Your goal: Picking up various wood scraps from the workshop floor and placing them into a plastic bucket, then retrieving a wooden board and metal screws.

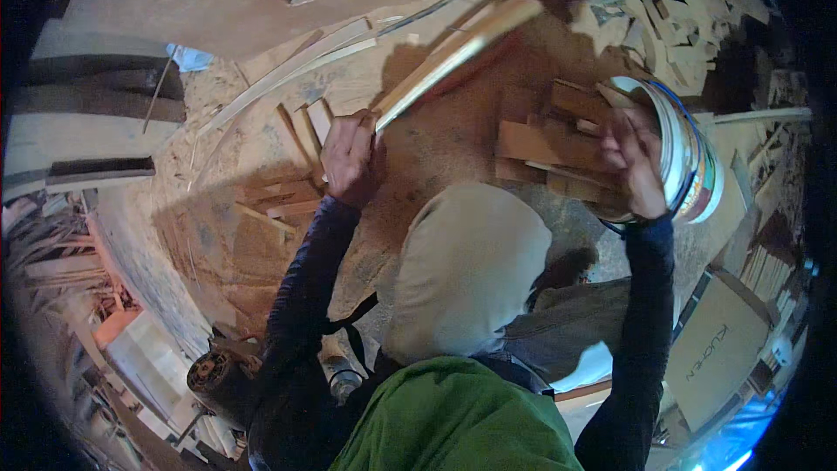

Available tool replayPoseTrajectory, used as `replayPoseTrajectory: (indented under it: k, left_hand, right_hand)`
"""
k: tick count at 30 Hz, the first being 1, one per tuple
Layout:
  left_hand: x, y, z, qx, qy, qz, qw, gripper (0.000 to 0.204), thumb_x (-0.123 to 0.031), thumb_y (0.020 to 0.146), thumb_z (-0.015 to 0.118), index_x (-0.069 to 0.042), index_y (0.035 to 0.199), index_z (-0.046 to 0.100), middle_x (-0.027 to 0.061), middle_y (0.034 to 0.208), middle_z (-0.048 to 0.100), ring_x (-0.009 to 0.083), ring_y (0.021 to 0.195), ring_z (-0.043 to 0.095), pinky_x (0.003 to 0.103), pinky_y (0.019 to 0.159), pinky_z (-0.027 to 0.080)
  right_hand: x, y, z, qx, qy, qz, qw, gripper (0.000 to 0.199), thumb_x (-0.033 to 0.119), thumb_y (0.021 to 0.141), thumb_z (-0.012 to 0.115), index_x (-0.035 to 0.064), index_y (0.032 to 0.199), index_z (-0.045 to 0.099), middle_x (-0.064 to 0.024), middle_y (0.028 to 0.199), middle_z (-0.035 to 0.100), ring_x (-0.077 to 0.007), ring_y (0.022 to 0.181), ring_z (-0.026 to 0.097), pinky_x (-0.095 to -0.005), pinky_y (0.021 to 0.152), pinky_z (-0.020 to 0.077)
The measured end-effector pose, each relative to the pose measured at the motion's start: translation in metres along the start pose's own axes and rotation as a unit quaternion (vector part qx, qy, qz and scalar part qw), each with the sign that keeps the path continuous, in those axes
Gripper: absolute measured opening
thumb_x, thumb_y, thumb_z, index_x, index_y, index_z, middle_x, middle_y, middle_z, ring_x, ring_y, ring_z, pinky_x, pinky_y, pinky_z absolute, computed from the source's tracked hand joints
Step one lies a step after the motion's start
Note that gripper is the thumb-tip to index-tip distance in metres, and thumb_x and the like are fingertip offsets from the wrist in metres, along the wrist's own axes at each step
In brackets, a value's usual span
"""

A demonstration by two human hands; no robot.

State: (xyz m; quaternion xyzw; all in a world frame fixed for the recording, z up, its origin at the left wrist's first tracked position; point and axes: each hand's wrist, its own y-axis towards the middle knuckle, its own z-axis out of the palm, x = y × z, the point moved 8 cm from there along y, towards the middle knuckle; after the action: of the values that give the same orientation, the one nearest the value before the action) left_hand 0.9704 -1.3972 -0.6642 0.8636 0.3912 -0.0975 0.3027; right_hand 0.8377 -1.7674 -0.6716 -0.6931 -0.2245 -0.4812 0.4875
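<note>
Above sawdust, left fingers (349,144) clamp a wood strip (453,52); right fingers (629,144) grip a bucket (689,153).

Floor: we see sawdust (261,244) spread across the ground.
Far edge: we see loose pale wood strips (296,65).
Lower right: a flat cardboard box (715,353).
Lower left: a dark power tool (218,379).

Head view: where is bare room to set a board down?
The sawdust floor is bare between the left hand and the board stack beside the bucket. Scrap pile above the bucket is crowded.
</note>
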Motion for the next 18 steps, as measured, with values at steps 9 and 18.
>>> replayPoseTrajectory:
  k: [9, 18]
  left_hand:
    - [-0.081, 0.042, 0.022, 0.089, -0.021, 0.219, 0.971, 0.034, -0.006, 0.071, 0.060, -0.003, 0.105, 0.060, 0.0112, 0.098, 0.060, 0.0268, 0.082, 0.057, 0.036, 0.067, 0.046]
    - [-0.122, 0.118, 0.079, 0.204, -0.308, -0.035, 0.929, 0.032, -0.020, 0.083, 0.064, -0.005, 0.104, 0.047, 0.0111, 0.081, 0.058, 0.0264, 0.071, 0.059, 0.036, 0.067, 0.048]
  right_hand:
    - [0.001, 0.004, 0.031, 0.011, 0.291, 0.076, 0.954, 0.044, 0.033, 0.087, 0.057, 0.0050, 0.119, 0.047, -0.0091, 0.099, 0.060, -0.0202, 0.078, 0.061, -0.0329, 0.067, 0.0543]
    - [0.028, -0.013, 0.007, 0.012, 0.031, -0.082, 0.996, 0.036, 0.027, 0.088, 0.060, -0.0023, 0.109, 0.053, -0.0113, 0.096, 0.062, -0.0174, 0.079, 0.063, -0.0318, 0.061, 0.0572]
